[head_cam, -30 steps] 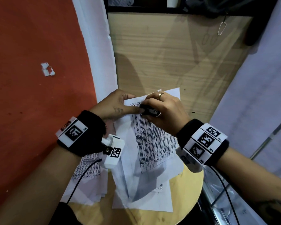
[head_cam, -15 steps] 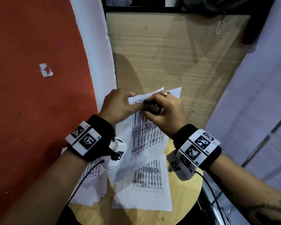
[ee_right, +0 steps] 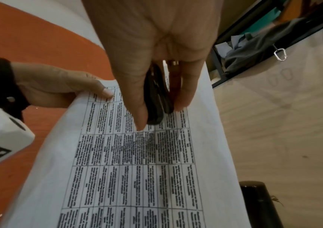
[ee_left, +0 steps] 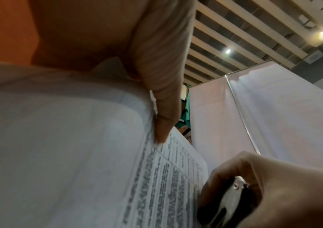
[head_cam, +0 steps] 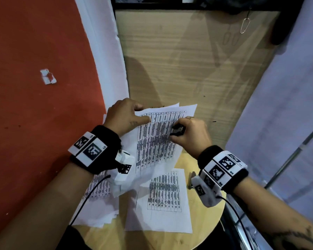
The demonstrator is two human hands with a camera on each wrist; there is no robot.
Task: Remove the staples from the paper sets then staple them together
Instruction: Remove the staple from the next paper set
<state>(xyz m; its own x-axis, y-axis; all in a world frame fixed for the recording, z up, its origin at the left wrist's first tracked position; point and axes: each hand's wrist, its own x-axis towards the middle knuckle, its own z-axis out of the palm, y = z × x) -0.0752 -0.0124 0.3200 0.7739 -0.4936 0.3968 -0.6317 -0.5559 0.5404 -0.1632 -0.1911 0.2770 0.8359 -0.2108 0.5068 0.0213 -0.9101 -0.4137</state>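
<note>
Above the round wooden worktop (head_cam: 202,213): printed white paper set (head_cam: 155,141), raised.
Left hand (head_cam: 124,115) grip pinches its top corner; right hand (head_cam: 190,134) grip clasps small black staple remover (head_cam: 178,129) on its face.

matt white paper sheets (head_cam: 157,141), glossy black-and-metal staple remover (head_cam: 178,130), smooth pale wood table (head_cam: 202,210).

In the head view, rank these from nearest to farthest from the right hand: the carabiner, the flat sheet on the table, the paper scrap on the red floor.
1. Flat sheet, just below the right hand.
2. Carabiner, far up, top right.
3. Paper scrap, far left, about as distant as the carabiner; too close to call.
</note>
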